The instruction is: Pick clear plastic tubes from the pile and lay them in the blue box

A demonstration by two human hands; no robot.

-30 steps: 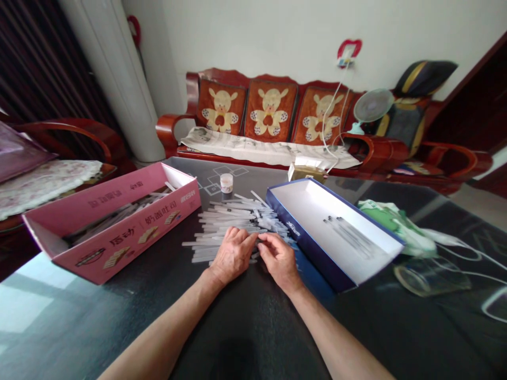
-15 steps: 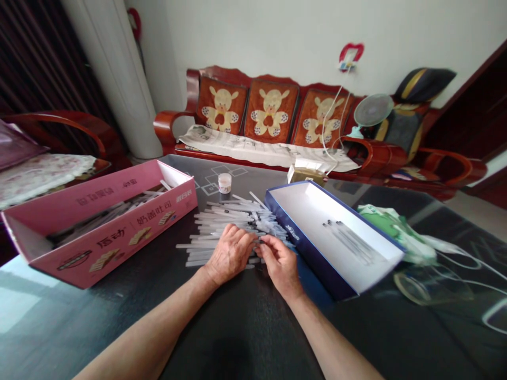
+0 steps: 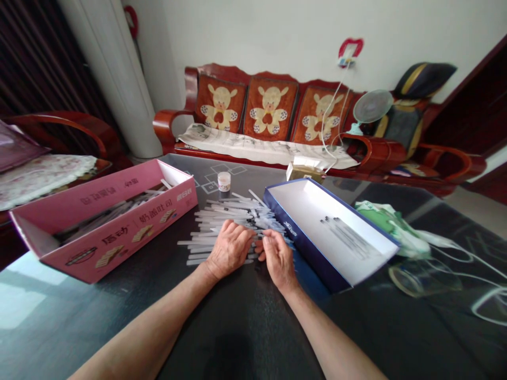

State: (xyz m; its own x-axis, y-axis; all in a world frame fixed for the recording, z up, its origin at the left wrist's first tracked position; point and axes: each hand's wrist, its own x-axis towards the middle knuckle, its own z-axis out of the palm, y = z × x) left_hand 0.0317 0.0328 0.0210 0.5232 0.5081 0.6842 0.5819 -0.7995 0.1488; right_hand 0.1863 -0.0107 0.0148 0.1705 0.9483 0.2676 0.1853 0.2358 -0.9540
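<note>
On the dark table, a pile of whitish translucent tubes (image 3: 208, 221), like pen barrels, lies spread in front of me. At its near edge my left hand (image 3: 231, 249) is closed, its fingers curled down over the tubes. Close beside it, my right hand (image 3: 278, 259) pinches thumb against fingers, the tips almost meeting the left hand's. Whatever the two hands hold is small and hidden by the fingers. To the right, a blue box (image 3: 291, 230) with a white inside carries several slim clear pens (image 3: 344, 235) with dark ends.
A long pink carton (image 3: 148, 228) at left holds more tubes. Behind the pile stand a small white cup (image 3: 224, 182) and a tissue box (image 3: 304, 171). At right lie a green-and-white bag (image 3: 390, 227), a clear round-edged object (image 3: 420, 277) and white cables (image 3: 483, 303).
My right hand's fingers have shifted slightly against the left hand, the thumb now more upright. My left hand stays nearly in place. The view has moved a little.
</note>
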